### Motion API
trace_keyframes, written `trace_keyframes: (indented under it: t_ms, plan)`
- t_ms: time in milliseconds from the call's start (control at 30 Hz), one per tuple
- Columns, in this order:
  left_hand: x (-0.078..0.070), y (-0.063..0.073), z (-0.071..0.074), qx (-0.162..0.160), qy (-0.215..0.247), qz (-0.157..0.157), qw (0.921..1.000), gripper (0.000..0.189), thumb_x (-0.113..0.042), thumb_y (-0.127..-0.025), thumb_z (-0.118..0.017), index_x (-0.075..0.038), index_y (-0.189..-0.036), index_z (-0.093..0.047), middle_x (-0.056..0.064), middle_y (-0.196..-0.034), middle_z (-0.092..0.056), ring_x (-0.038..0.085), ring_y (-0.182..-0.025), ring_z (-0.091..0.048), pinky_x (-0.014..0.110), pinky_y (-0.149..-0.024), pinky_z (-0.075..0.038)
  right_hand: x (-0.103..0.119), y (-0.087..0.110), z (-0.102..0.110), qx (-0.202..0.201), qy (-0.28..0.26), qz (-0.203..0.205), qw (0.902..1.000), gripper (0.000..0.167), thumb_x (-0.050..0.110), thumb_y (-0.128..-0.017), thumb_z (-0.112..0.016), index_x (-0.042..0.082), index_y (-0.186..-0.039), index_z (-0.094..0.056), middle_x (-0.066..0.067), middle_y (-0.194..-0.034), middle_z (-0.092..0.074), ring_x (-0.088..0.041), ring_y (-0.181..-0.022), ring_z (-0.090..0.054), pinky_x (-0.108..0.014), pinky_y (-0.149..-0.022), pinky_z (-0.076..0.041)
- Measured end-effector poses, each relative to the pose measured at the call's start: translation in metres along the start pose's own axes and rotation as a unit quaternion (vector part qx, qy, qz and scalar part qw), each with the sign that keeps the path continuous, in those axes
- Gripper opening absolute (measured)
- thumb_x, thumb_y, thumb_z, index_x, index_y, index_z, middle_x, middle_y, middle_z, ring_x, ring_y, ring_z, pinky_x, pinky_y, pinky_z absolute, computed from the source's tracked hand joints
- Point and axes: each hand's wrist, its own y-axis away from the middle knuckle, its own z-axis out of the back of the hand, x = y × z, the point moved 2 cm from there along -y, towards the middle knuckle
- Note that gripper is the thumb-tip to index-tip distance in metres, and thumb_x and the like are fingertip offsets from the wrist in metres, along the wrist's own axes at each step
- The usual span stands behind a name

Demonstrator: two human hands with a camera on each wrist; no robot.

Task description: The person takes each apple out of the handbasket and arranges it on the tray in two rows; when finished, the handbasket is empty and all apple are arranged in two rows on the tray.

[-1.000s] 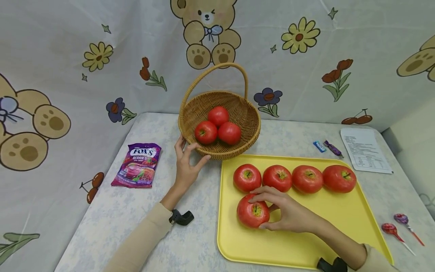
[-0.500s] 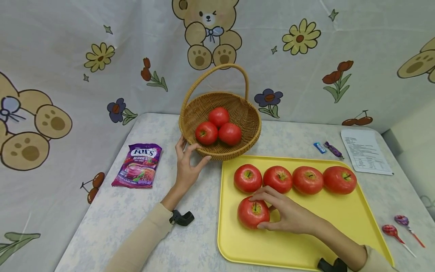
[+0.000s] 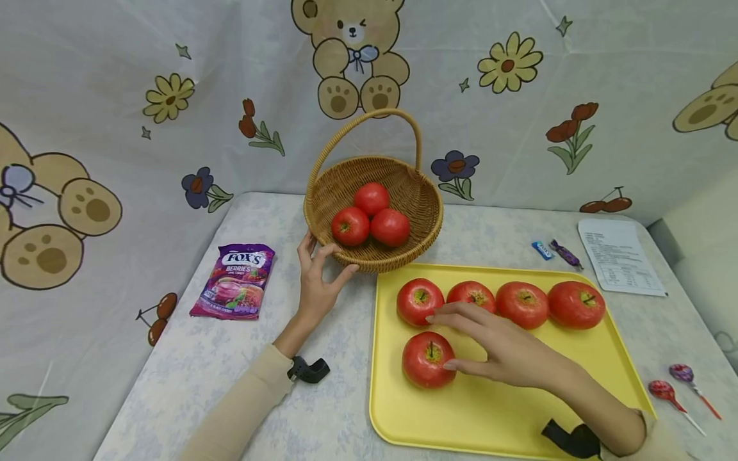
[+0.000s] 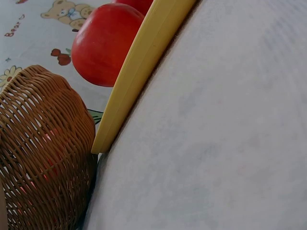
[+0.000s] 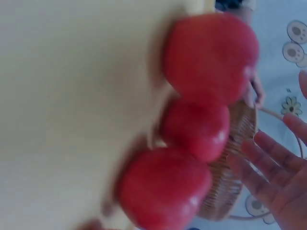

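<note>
My left hand [image 3: 317, 291] holds the near left side of a wicker basket [image 3: 423, 198], fingers at its rim and thumb below. In the basket lie three red apples [image 3: 390, 227]. My right hand [image 3: 501, 342] hovers over a yellow tray [image 3: 461, 416], fingers spread and holding nothing. Just left of its thumb tip is a red apple [image 3: 428, 362] in the front row. Behind it stands a row of several apples [image 3: 522, 305], one partly covered by the right fingers. The left wrist view shows the basket's woven side [image 4: 53, 158] beside the tray's edge [image 4: 139, 67].
A purple candy bag [image 3: 233, 282] lies left of my left hand. Two small wrapped candies [image 3: 565, 253] and a printed white sheet [image 3: 621, 256] are behind the tray. Two lollipops [image 3: 663, 389] lie to its right. A patterned cloth [image 3: 254, 57] hangs behind the table.
My right hand has let go of the front apple, spread its fingers and moved back to the right. The apple stays on the tray; my left hand stays at the basket.
</note>
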Motion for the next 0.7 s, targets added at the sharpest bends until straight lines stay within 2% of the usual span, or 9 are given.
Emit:
trace_keyframes:
  t_ms: [167, 333, 567, 700]
  plan:
    - [0.002, 0.001, 0.001, -0.006, -0.002, 0.002, 1.0000, 0.039, -0.022, -0.081, -0.082, -0.015, -0.112, -0.059, 0.023, -0.154, -0.018, 0.035, -0.147, -0.019, 0.062, -0.108, -0.033, -0.008, -0.023, 0.030, -0.025, 0.001, 0.006, 0.9997, 0.060, 0.038, -0.086, -0.075, 0.031, -0.140, -0.050, 0.005, -0.138, -0.051, -0.014, -0.123, -0.053, -0.037, -0.091, -0.055]
    - [0.000, 0.000, 0.000, -0.007, 0.000, 0.006, 1.0000, 0.043, -0.008, -0.076, -0.084, -0.013, -0.111, -0.059, 0.024, -0.154, -0.018, 0.037, -0.147, -0.019, 0.062, -0.109, -0.032, -0.020, -0.056, 0.047, -0.032, -0.006, 0.019, 0.9993, 0.058, 0.029, -0.087, -0.076, 0.026, -0.140, -0.051, -0.002, -0.142, -0.047, -0.022, -0.130, -0.047, -0.045, -0.097, -0.051]
    - [-0.014, -0.005, -0.001, -0.016, 0.013, -0.014, 0.9997, 0.044, 0.009, -0.072, -0.081, -0.001, -0.107, -0.057, 0.039, -0.147, -0.019, 0.054, -0.141, -0.017, 0.073, -0.105, -0.026, -0.041, -0.117, 0.055, -0.051, -0.002, 0.082, 0.9953, 0.053, 0.024, -0.086, -0.078, 0.018, -0.134, -0.056, -0.011, -0.139, -0.049, -0.027, -0.126, -0.049, -0.047, -0.099, -0.049]
    - [-0.010, -0.005, -0.001, -0.015, 0.007, -0.010, 0.9998, 0.045, 0.005, -0.072, -0.082, -0.004, -0.108, -0.058, 0.036, -0.148, -0.019, 0.049, -0.144, -0.017, 0.072, -0.105, -0.026, -0.048, -0.151, 0.049, -0.041, 0.002, 0.102, 0.9940, 0.048, 0.024, -0.087, -0.077, 0.016, -0.131, -0.058, -0.013, -0.137, -0.050, -0.029, -0.124, -0.050, -0.048, -0.098, -0.048]
